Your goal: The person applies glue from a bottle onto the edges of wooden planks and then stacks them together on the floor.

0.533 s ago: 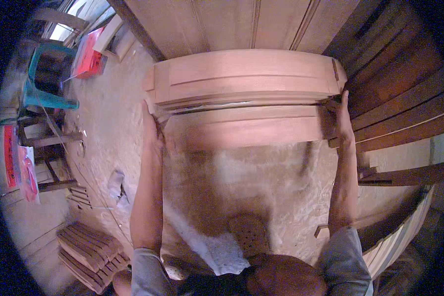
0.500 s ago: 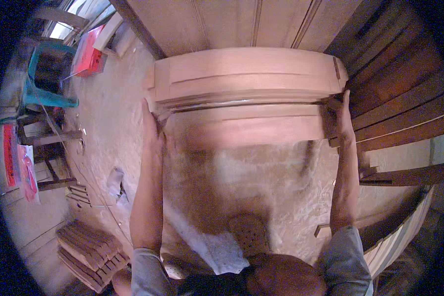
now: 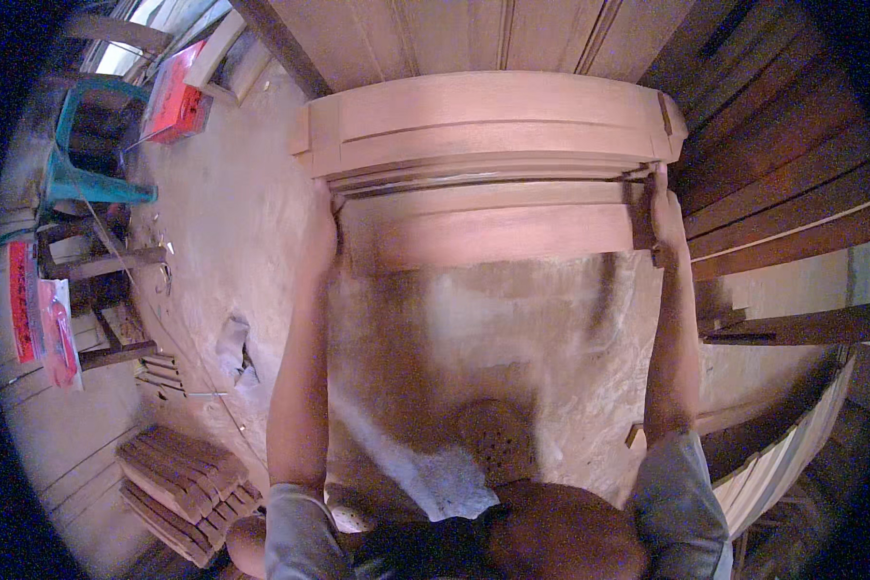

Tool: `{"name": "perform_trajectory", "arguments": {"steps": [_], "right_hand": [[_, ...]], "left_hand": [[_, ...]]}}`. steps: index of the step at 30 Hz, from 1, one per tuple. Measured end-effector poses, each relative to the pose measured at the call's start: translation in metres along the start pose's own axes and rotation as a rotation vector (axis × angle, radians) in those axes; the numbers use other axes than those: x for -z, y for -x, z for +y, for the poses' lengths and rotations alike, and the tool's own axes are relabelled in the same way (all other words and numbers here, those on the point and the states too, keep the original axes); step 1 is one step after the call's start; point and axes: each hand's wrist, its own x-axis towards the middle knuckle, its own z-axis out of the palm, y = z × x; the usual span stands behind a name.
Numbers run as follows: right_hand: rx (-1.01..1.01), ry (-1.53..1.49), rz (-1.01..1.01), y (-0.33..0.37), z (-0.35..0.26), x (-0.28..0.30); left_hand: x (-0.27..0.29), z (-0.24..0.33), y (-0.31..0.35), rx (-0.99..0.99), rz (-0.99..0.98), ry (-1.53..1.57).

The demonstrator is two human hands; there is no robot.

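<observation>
A wide, pale wooden frame (image 3: 483, 111), with long grooves and a slightly bowed front, stretches between my two hands. My left hand (image 3: 325, 227) grips its left end and my right hand (image 3: 669, 217) its right end. Both arms reach forward, and the fingers are partly hidden behind the wood. Just beyond the frame stands a large brown wooden panel (image 3: 445, 39) with vertical grooves. Below the frame, the dusty floor (image 3: 483, 309) shows between my forearms.
Dark wooden boards (image 3: 783, 193) line the right side, with pale slats (image 3: 778, 469) lower down. At left are a teal plastic chair (image 3: 101, 188), a red box (image 3: 176, 106) and stacked shaped wood pieces (image 3: 179, 474). A crumpled scrap (image 3: 233, 338) lies on the floor.
The wooden frame sits slightly higher in the picture, closer over the large panel, with both hands still gripping its ends. My left hand appears a little farther right.
</observation>
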Motion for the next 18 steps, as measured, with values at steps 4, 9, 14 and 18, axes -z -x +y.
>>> {"name": "perform_trajectory", "arguments": {"steps": [4, 9, 14, 18], "right_hand": [[0.082, -0.231, -0.003, 0.006, -0.003, -0.012], [0.111, -0.533, -0.109, -0.006, 0.011, -0.007], [0.291, -0.086, -0.129, 0.005, 0.003, -0.003], [0.652, 0.241, 0.400, 0.034, 0.040, -0.022]], "left_hand": [[-0.019, -0.001, -0.024, -0.116, 0.362, 0.895], [-0.078, 0.011, -0.030, -0.179, 0.931, 0.066], [-0.064, 0.008, -0.021, -0.228, 0.926, -0.327], [-0.079, 0.002, 0.005, -0.127, 0.872, -0.836]]}}
